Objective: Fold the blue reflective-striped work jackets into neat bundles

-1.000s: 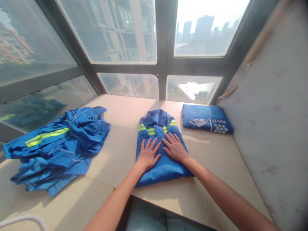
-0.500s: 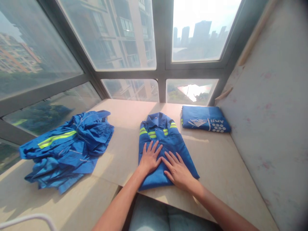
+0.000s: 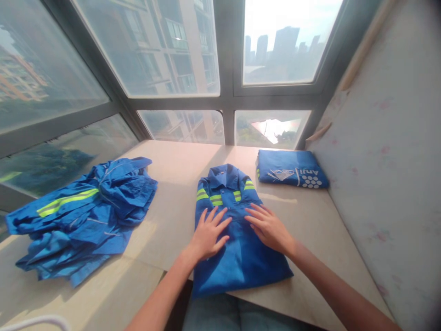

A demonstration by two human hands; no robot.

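Note:
In front of me a blue work jacket (image 3: 237, 257) with yellow-green reflective stripes lies folded in a long shape, collar toward the window. Its near end reaches the table's front edge. My left hand (image 3: 209, 232) rests on the jacket's left side, fingers spread. On the right side of the same jacket is my right hand (image 3: 267, 225), open, with its fingers pointing left and slightly bent. Neither hand grips the cloth.
A crumpled blue work garment (image 3: 93, 207) lies on the left of the wooden tabletop (image 3: 179, 184). At the back right sits a neatly folded blue garment (image 3: 292, 168) with white print, near the wall (image 3: 386, 184). Windows (image 3: 175, 46) stand behind. A white curved bar (image 3: 37, 322) shows bottom left.
My hands have moved apart, the right one going up and outward. The jacket's near end has come closer to me, at the table edge. The view has shifted slightly.

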